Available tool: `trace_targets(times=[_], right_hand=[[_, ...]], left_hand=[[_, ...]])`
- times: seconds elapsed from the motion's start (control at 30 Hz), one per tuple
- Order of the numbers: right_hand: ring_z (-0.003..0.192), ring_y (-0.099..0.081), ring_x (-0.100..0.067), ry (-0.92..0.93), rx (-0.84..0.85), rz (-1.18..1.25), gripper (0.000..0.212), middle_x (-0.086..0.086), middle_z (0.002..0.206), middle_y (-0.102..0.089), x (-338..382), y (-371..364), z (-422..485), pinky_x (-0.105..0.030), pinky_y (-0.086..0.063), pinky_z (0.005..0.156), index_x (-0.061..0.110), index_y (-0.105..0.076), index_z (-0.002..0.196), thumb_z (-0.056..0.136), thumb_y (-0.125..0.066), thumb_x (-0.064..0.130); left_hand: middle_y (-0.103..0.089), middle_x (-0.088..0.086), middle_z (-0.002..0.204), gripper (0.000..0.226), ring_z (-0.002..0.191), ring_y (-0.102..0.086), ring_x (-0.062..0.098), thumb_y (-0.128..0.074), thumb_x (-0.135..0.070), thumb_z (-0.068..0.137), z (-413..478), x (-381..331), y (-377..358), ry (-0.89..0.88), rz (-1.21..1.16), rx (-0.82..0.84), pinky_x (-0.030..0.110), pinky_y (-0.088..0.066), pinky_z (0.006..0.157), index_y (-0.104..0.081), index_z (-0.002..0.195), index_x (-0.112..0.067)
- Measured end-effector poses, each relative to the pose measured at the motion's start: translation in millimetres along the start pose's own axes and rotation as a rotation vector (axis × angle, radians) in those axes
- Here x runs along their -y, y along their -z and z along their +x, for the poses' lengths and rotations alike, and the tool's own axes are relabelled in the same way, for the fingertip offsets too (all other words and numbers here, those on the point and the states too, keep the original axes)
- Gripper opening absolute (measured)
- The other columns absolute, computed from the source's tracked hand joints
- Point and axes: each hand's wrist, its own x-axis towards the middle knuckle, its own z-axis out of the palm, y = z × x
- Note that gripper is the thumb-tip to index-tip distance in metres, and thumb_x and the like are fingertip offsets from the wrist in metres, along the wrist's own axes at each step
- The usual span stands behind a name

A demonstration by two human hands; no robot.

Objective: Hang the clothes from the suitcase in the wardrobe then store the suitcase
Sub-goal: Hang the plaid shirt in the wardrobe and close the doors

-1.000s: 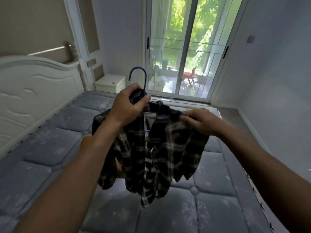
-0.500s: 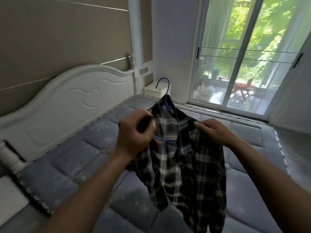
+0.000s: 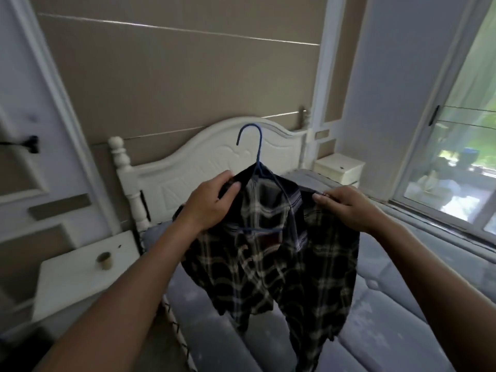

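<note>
Both hands pinch a dark plaid flannel shirt [image 3: 281, 264] at its shoulders: the left hand [image 3: 212, 204] curls thumb and fingers round the collar side at centre frame, and the right hand [image 3: 346, 208] nips the opposite shoulder seam just right of centre. The shirt drapes over a thin blue wire hanger [image 3: 258, 159], hook standing free above the collar, above the grey quilted mattress [image 3: 402, 291] at lower right. No wardrobe or suitcase shows. Done well, the step likely means seating both shoulders evenly on the wire — collar centred under the hook — or the loose fabric could slide off one end.
</note>
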Motion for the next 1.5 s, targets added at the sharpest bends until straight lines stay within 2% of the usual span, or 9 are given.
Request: trace_targets(times=[0.2, 0.43, 0.73, 1.07, 1.17, 1.27, 1.33, 1.4, 1.5], right_hand=[[0.094, -0.054, -0.017, 0.256, -0.161, -0.030, 0.041, 0.002, 0.101, -0.053, 58.1, -58.2, 50.1, -0.033, -0.045, 0.083, 0.022, -0.054, 0.106, 0.090, -0.058, 0.060], [0.085, -0.047, -0.032, 0.286, -0.402, -0.348, 0.019, -0.010, 0.097, -0.048, 183.3, -162.1, 104.7, -0.041, -0.039, 0.069, 0.012, -0.058, 0.088, 0.086, -0.062, 0.031], [0.066, -0.049, -0.036, 0.331, 0.109, 0.171, 0.024, -0.007, 0.063, -0.048, 362.8, -242.9, 113.0, -0.040, -0.037, 0.059, 0.018, -0.036, 0.069, 0.090, -0.045, 0.028], [0.059, -0.069, -0.016, 0.425, 0.587, 0.523, 0.026, -0.004, 0.075, -0.065, 471.6, -304.1, 92.2, -0.031, -0.052, 0.052, 0.016, -0.054, 0.091, 0.107, -0.045, 0.034], [0.064, -0.060, -0.008, 0.807, 0.287, 0.402, 0.023, 0.010, 0.074, -0.057, 464.9, -305.2, 121.7, -0.033, -0.049, 0.060, 0.020, -0.054, 0.092, 0.103, -0.050, 0.040], [0.090, -0.054, -0.014, 0.791, -0.081, 0.400, 0.034, 0.002, 0.104, -0.059, 443.6, -314.0, 173.2, -0.037, -0.048, 0.079, 0.019, -0.055, 0.121, 0.093, -0.058, 0.038], [0.110, -0.055, -0.021, 0.812, 0.104, 0.382, 0.050, -0.005, 0.120, -0.059, 443.4, -313.0, 213.8, -0.040, -0.046, 0.094, 0.022, -0.052, 0.132, 0.088, -0.061, 0.043], [0.117, -0.060, -0.021, 0.695, 0.594, 0.364, 0.035, 0.000, 0.123, -0.063, 459.3, -304.0, 240.5, -0.035, -0.047, 0.099, 0.029, -0.059, 0.121, 0.088, -0.066, 0.040], [0.101, -0.065, -0.022, 0.472, 1.141, 0.374, 0.057, -0.011, 0.110, -0.070, 478.8, -307.7, 261.3, -0.030, -0.048, 0.091, 0.003, -0.071, 0.106, 0.067, -0.084, 0.043]], left_hand=[[-0.054, -0.006, 0.070, 0.024, 0.066, -0.054, 0.016, -0.053, -0.040, 0.103, -28.8, 23.5, 71.9, 0.088, 0.137, -0.112, 0.045, -0.047, 0.063, -0.047, 0.083, -0.028], [-0.054, -0.004, 0.068, 0.026, 0.065, -0.054, 0.015, -0.052, -0.041, 0.103, -90.1, 50.3, 160.9, 0.235, 0.355, -0.257, 0.035, -0.040, 0.055, -0.047, 0.084, -0.024], [-0.072, 0.006, 0.082, 0.021, 0.079, -0.066, 0.037, -0.052, -0.039, 0.100, -188.6, 77.7, 262.8, 0.483, 0.797, -0.429, 0.037, -0.049, 0.059, -0.067, 0.103, -0.024], [-0.048, -0.008, 0.057, 0.019, 0.054, -0.053, 0.023, -0.053, -0.036, 0.103, -280.6, 77.1, 338.5, 0.491, 0.824, -0.589, 0.030, -0.030, 0.046, -0.054, 0.088, -0.024], [-0.044, -0.009, 0.054, 0.018, 0.050, -0.046, 0.017, -0.056, -0.034, 0.104, -299.2, 75.1, 365.3, 0.468, 0.819, -0.646, 0.030, -0.031, 0.046, -0.055, 0.088, -0.025], [-0.047, -0.007, 0.058, 0.019, 0.050, -0.046, 0.015, -0.055, -0.031, 0.105, -312.1, 72.2, 385.5, 0.422, 0.808, -0.653, 0.034, -0.039, 0.048, -0.058, 0.089, -0.020], [-0.052, -0.005, 0.064, 0.021, 0.054, -0.048, 0.016, -0.053, -0.031, 0.106, -317.0, 72.1, 397.2, 0.438, 0.822, -0.659, 0.037, -0.044, 0.052, -0.059, 0.091, -0.017], [-0.054, -0.006, 0.068, 0.021, 0.056, -0.051, 0.017, -0.053, -0.030, 0.106, -320.1, 71.3, 406.8, 0.455, 0.822, -0.668, 0.036, -0.044, 0.054, -0.060, 0.092, -0.016], [-0.057, -0.005, 0.071, 0.017, 0.059, -0.053, 0.017, -0.054, -0.025, 0.106, -317.9, 68.8, 414.4, 0.483, 0.837, -0.693, 0.029, -0.041, 0.056, -0.060, 0.094, -0.016]])
